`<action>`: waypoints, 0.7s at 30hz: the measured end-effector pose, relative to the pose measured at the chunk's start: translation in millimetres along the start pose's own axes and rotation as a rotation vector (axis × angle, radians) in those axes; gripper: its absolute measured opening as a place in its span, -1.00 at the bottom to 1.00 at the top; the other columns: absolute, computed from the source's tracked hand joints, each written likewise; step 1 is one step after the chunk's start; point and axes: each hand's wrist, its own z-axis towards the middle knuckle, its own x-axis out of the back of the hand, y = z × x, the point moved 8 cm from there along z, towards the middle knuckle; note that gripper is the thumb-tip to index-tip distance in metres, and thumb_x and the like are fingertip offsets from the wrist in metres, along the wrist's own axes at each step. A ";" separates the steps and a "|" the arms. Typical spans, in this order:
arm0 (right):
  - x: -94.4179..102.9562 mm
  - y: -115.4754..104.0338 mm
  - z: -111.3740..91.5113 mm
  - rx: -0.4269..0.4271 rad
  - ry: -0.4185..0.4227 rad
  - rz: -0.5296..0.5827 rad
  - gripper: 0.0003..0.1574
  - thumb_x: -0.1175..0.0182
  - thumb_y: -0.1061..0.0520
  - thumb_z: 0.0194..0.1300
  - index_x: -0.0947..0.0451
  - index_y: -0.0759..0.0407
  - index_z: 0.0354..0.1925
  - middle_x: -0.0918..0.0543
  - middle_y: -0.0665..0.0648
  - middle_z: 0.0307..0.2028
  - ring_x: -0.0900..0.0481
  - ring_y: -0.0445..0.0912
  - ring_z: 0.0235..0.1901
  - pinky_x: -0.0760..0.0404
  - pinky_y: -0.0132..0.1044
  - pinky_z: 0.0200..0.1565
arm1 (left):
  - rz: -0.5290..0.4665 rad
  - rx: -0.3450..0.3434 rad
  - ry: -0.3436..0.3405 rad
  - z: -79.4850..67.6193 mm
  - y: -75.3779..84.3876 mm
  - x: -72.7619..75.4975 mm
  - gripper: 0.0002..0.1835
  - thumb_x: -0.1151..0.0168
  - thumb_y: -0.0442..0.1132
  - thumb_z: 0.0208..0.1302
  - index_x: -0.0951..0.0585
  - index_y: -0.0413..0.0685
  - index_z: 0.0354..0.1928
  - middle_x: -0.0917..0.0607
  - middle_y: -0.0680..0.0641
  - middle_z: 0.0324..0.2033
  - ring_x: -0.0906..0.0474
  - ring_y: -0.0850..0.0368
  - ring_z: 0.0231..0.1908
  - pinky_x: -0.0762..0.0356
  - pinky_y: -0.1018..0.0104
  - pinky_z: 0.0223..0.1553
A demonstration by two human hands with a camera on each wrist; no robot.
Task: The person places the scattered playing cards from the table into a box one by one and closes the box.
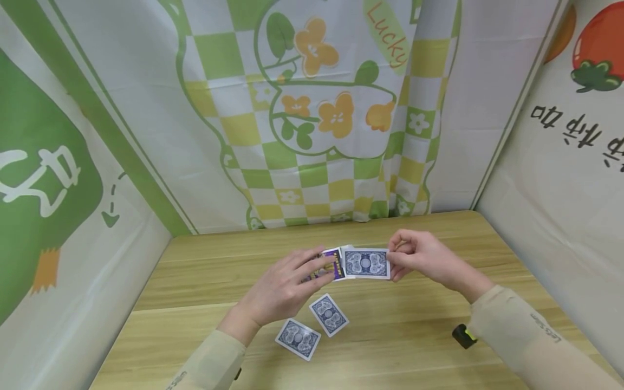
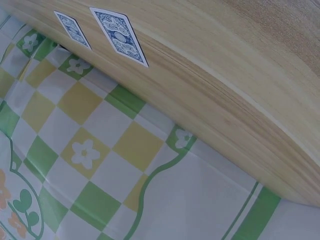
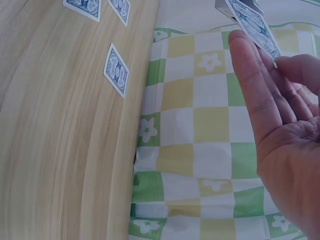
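In the head view my left hand (image 1: 285, 281) grips a dark purple card box (image 1: 334, 264) from above, its fingers over the printed face. A white flap shows at the box's right end. My right hand (image 1: 419, 257) pinches the right short edge of a blue-backed playing card (image 1: 365, 264); the card's other end overlaps the box's open end. In the right wrist view the thumb lies at the corner of this card (image 3: 255, 27), with the fingers (image 3: 247, 70) stretched out behind it. The left hand is outside the left wrist view.
Two blue-backed cards (image 1: 298, 339) (image 1: 329, 314) lie face down on the wooden table (image 1: 390, 346) near the left forearm. The right wrist view shows a third loose card (image 3: 116, 70) on the tabletop. A checkered curtain (image 1: 302, 179) hangs behind; printed cloth walls flank both sides.
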 end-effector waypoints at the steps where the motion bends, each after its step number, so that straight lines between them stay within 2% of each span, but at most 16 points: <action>1: -0.1 1.2 0.6 -0.010 0.002 0.006 -0.77 -0.22 0.20 0.45 -0.45 0.36 -0.09 -0.74 0.31 -0.34 -0.76 0.18 -0.32 -0.82 0.05 -0.19 | 0.000 -0.002 0.000 -0.1 0.0 -0.1 -0.54 -0.39 -0.32 0.21 -0.68 -0.01 0.19 -0.58 -0.10 0.31 -0.42 -0.17 0.38 -0.52 0.03 0.34; 9: -2.1 7.1 5.4 -0.045 0.018 0.052 -0.71 -0.27 0.16 0.42 -0.45 0.36 -0.07 -0.75 0.33 -0.34 -0.76 0.18 -0.36 -0.82 0.07 -0.19 | -0.001 -0.012 -0.010 0.4 1.8 -1.0 -0.53 -0.40 -0.30 0.19 -0.68 -0.01 0.19 -0.58 -0.11 0.31 -0.46 -0.19 0.34 -0.47 0.02 0.38; 17: -7.3 2.7 6.9 -0.025 0.023 0.061 -0.70 -0.27 0.17 0.43 -0.47 0.39 -0.06 -0.76 0.32 -0.34 -0.77 0.15 -0.36 -0.82 0.02 -0.23 | -0.008 -0.011 -0.017 1.0 2.3 -1.6 -0.50 -0.45 -0.32 0.15 -0.68 -0.02 0.19 -0.59 -0.11 0.30 -0.44 -0.17 0.36 -0.46 0.03 0.40; 21: -9.6 0.6 7.1 -0.018 0.033 0.049 -0.68 -0.27 0.16 0.43 -0.48 0.41 -0.06 -0.74 0.32 -0.38 -0.77 0.15 -0.39 -0.81 0.08 -0.23 | -0.007 -0.014 -0.016 0.5 2.6 -1.5 -0.49 -0.46 -0.31 0.13 -0.67 -0.02 0.19 -0.59 -0.11 0.30 -0.45 -0.18 0.35 -0.47 0.03 0.39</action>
